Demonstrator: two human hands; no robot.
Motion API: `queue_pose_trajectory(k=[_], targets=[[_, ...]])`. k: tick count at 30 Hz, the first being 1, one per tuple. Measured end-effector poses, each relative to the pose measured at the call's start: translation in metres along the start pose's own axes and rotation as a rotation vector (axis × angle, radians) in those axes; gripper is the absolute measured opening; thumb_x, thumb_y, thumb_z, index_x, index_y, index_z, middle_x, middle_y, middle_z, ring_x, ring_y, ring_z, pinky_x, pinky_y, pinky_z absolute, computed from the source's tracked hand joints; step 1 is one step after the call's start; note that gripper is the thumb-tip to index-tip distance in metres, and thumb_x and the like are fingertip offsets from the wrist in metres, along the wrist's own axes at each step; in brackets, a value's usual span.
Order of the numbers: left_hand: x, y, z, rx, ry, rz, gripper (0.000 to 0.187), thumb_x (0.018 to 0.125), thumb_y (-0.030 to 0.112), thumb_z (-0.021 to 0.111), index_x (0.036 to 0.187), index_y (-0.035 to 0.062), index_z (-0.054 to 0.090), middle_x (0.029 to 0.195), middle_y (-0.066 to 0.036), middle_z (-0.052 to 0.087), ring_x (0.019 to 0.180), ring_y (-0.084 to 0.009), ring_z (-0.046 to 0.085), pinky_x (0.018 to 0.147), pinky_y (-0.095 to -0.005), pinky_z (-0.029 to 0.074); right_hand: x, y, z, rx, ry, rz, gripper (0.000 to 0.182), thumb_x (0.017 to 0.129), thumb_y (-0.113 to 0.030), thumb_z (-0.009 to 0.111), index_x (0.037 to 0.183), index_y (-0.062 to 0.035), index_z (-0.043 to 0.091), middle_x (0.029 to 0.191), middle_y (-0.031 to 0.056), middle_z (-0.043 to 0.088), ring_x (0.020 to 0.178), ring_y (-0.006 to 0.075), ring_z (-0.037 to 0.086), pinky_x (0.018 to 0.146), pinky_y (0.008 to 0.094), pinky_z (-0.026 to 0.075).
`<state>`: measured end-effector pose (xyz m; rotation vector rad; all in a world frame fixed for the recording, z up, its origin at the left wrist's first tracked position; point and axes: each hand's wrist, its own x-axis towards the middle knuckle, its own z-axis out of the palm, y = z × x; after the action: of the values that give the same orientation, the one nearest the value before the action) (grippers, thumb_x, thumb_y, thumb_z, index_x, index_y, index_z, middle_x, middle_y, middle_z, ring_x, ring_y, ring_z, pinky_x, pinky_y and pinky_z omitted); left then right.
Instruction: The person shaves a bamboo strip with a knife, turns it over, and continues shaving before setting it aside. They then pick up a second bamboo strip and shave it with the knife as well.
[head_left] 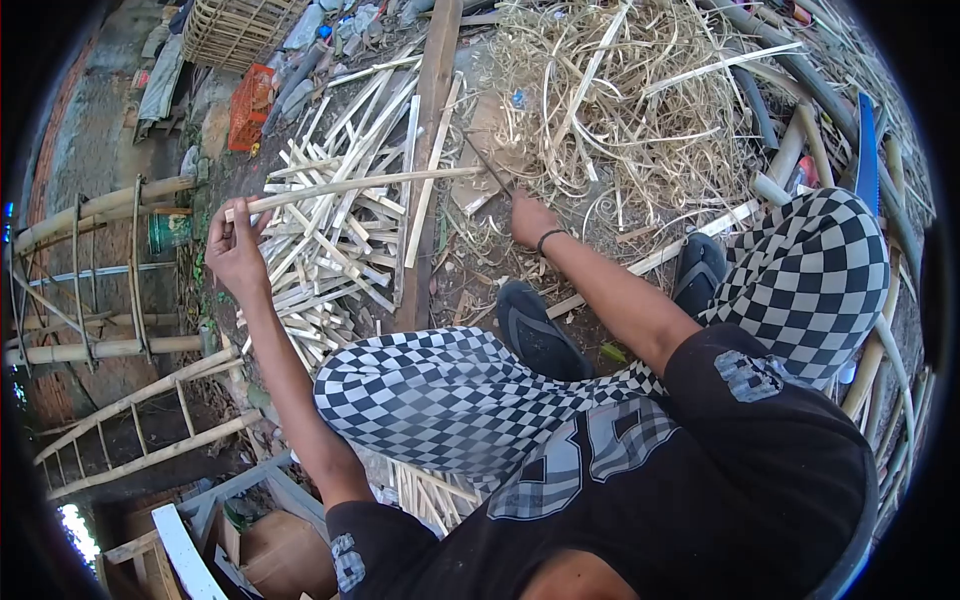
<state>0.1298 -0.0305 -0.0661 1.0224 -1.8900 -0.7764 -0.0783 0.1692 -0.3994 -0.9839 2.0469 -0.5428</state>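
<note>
My left hand [238,248] is closed on one end of a long pale bamboo strip [365,182], pinching it between thumb and fingers. The strip reaches across to the right, where its far end meets the thin dark blade of a knife [488,162]. My right hand [534,220] is wrapped round the knife, and its handle is hidden in the fist. Under the blade lies a flat brown board [478,190] by the shavings. Below the held strip, a loose pile of cut bamboo strips [325,255] spreads over the ground.
A heap of curled shavings [610,110] lies beyond my right hand. One long wooden plank [425,180] runs between heap and pile. An orange crate [250,107] and a woven basket [225,35] stand back left. On the right is a blue saw [866,155]; bamboo ladders [150,415] lie left.
</note>
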Motion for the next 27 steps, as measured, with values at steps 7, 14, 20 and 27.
queue_pose_trajectory(k=[7, 14, 20, 27], targets=[[0.005, 0.038, 0.019, 0.129, -0.069, 0.143, 0.025, 0.099, 0.012, 0.063, 0.121, -0.0004, 0.064, 0.099, -0.012, 0.072, 0.081, -0.0111, 0.065, 0.070, -0.0245, 0.054, -0.001, 0.001, 0.002, 0.323, -0.051, 0.058, 0.028, 0.088, -0.014, 0.055, 0.104, 0.0092, 0.059, 0.091, 0.0291, 0.070, 0.085, 0.0421, 0.070, 0.077, 0.0476, 0.056], [0.003, 0.058, 0.028, 0.001, -0.248, 0.146, 0.030, 0.098, 0.005, 0.061, 0.126, -0.0031, 0.058, 0.108, -0.014, 0.069, 0.079, -0.0109, 0.063, 0.073, -0.0242, 0.053, 0.029, 0.008, 0.016, 0.523, -0.181, 0.035, 0.021, 0.088, -0.011, 0.054, 0.085, 0.0077, 0.062, 0.061, 0.0181, 0.064, 0.048, 0.0275, 0.064, 0.046, 0.0398, 0.051], [0.002, 0.067, 0.030, 0.025, -0.213, 0.111, 0.029, 0.092, -0.001, 0.068, 0.119, -0.0050, 0.061, 0.101, -0.013, 0.070, 0.079, -0.0120, 0.065, 0.073, -0.0255, 0.055, 0.003, -0.030, -0.018, 0.486, -0.092, 0.010, 0.027, 0.090, -0.014, 0.053, 0.090, 0.0106, 0.062, 0.063, 0.0197, 0.063, 0.049, 0.0277, 0.064, 0.046, 0.0402, 0.050], [0.005, 0.064, 0.027, 0.143, -0.122, 0.133, 0.021, 0.087, 0.003, 0.076, 0.106, -0.0027, 0.069, 0.086, -0.005, 0.071, 0.068, -0.0068, 0.061, 0.060, -0.0198, 0.048, -0.035, -0.099, -0.051, 0.371, 0.183, -0.156, 0.039, 0.091, -0.020, 0.054, 0.118, 0.0088, 0.052, 0.095, 0.0320, 0.068, 0.094, 0.0477, 0.067, 0.089, 0.0530, 0.051]])
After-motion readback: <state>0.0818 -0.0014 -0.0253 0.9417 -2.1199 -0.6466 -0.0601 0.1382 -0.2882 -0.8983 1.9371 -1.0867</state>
